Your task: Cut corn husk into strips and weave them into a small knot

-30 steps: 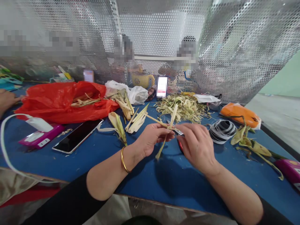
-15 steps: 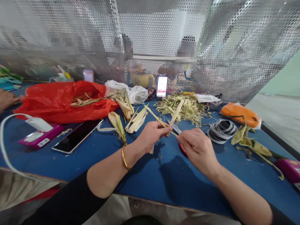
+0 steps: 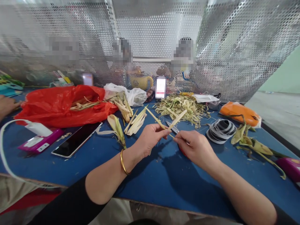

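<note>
My left hand (image 3: 153, 137), with a gold bangle on its wrist, pinches pale corn husk strips between thumb and fingers. One strip (image 3: 154, 115) runs up and left from the pinch; another strip (image 3: 179, 119) slants up to the right. My right hand (image 3: 195, 148) is closed, thumb and forefinger on the thin lower end of a strip just beside my left fingertips. Scissors (image 3: 172, 127) show their blades behind my right hand and a bit of red handle below it. Whether that hand touches them is hidden.
A heap of shredded husk (image 3: 182, 109) lies behind my hands. Husk pieces (image 3: 138, 122), a phone (image 3: 77, 140), a purple power strip (image 3: 39, 142) and a red bag (image 3: 58, 103) are on the left. On the right lie coiled banding (image 3: 220, 131) and an orange packet (image 3: 240, 114).
The right-slanting strip has tipped lower toward the right. My right hand has shifted slightly left, closer to my left fingertips. Both hands keep their pinch.
</note>
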`<move>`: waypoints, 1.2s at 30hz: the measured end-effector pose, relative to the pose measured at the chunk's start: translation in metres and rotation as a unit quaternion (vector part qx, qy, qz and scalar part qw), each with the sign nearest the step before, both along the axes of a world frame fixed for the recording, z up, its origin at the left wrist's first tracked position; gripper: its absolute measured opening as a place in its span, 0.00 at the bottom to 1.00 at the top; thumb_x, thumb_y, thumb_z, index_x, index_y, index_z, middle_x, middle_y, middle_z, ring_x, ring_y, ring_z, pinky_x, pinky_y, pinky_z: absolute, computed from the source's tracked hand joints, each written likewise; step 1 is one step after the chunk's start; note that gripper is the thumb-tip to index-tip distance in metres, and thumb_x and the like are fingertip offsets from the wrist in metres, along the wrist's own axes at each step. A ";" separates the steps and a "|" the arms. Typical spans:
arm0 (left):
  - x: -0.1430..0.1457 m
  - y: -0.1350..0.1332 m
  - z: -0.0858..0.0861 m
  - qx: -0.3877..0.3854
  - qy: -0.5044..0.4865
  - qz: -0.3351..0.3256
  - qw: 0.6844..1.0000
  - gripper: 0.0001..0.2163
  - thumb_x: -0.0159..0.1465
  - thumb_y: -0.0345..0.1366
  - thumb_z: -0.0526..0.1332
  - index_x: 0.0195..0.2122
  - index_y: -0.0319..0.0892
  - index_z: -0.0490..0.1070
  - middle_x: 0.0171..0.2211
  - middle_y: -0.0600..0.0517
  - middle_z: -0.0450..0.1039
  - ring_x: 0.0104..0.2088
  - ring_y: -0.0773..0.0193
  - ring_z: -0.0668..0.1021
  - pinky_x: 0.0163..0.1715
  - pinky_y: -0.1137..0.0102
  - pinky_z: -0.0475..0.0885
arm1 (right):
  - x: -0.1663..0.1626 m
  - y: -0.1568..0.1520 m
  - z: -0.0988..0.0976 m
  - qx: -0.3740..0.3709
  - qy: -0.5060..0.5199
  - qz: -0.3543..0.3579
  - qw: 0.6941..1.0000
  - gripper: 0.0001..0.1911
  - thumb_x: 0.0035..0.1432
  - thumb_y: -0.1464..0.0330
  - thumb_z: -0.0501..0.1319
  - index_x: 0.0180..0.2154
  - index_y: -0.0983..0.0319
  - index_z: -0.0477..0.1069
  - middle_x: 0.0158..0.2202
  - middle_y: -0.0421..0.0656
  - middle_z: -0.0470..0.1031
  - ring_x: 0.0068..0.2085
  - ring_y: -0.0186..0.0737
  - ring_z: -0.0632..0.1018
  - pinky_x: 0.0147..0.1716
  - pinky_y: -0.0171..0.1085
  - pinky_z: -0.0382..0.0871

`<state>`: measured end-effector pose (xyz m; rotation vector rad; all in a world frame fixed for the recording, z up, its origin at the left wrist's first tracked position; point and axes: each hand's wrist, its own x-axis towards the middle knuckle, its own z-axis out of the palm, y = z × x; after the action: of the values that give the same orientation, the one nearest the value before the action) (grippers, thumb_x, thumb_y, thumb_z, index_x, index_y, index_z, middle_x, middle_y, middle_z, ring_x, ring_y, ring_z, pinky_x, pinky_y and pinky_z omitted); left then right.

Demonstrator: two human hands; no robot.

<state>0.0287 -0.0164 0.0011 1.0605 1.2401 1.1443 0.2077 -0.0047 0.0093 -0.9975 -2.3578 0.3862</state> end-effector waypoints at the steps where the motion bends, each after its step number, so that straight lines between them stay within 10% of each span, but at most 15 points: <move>1: 0.000 0.001 -0.002 0.005 0.014 0.012 1.000 0.10 0.50 0.40 0.69 0.28 0.38 0.75 0.20 0.56 0.68 0.18 0.74 0.61 0.20 0.74 0.53 | -0.001 -0.002 -0.001 0.022 -0.008 0.016 1.000 0.12 0.63 0.67 0.55 0.27 0.60 0.69 0.23 0.39 0.73 0.28 0.36 0.72 0.33 0.34 0.62; 5: -0.003 0.004 -0.006 0.005 0.048 0.017 0.999 0.12 0.53 0.43 0.67 0.26 0.38 0.75 0.19 0.56 0.67 0.18 0.74 0.60 0.20 0.74 0.53 | -0.003 -0.007 0.001 0.051 0.003 0.057 0.997 0.13 0.65 0.69 0.54 0.28 0.60 0.70 0.24 0.40 0.73 0.28 0.36 0.73 0.35 0.35 0.63; 12: -0.001 -0.005 -0.003 0.072 0.145 -0.102 0.982 0.18 0.59 0.47 0.61 0.18 0.39 0.69 0.17 0.55 0.65 0.20 0.71 0.62 0.23 0.73 0.55 | -0.004 0.005 0.012 0.066 0.097 -0.071 0.991 0.09 0.60 0.64 0.60 0.35 0.59 0.77 0.35 0.45 0.77 0.39 0.43 0.76 0.40 0.40 0.66; 20: 0.003 -0.011 -0.005 0.071 0.202 -0.140 0.967 0.16 0.58 0.43 0.60 0.17 0.40 0.71 0.13 0.56 0.63 0.17 0.71 0.62 0.20 0.73 0.55 | -0.026 0.016 0.004 -0.254 0.218 -0.079 0.939 0.11 0.51 0.63 0.62 0.22 0.62 0.69 0.20 0.37 0.68 0.23 0.33 0.66 0.24 0.33 0.59; 33: -0.001 -0.005 0.002 -0.012 -0.008 -0.061 0.998 0.16 0.59 0.47 0.61 0.22 0.39 0.73 0.22 0.51 0.74 0.17 0.71 0.70 0.18 0.75 0.63 | -0.007 0.026 0.016 0.130 0.204 -0.154 0.958 0.13 0.62 0.63 0.56 0.29 0.60 0.72 0.30 0.43 0.75 0.36 0.42 0.74 0.39 0.39 0.64; 36: -0.003 -0.002 0.002 -0.027 -0.060 -0.031 0.997 0.19 0.59 0.50 0.60 0.24 0.38 0.73 0.23 0.50 0.74 0.17 0.71 0.70 0.19 0.74 0.65 | 0.003 0.026 0.012 0.006 0.240 -0.199 0.950 0.23 0.61 0.54 0.55 0.20 0.61 0.69 0.22 0.42 0.71 0.28 0.39 0.72 0.32 0.38 0.64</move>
<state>0.0259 -0.0184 0.0031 0.9686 1.1300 1.1058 0.2109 0.0216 0.0213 -1.1874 -1.6781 0.4014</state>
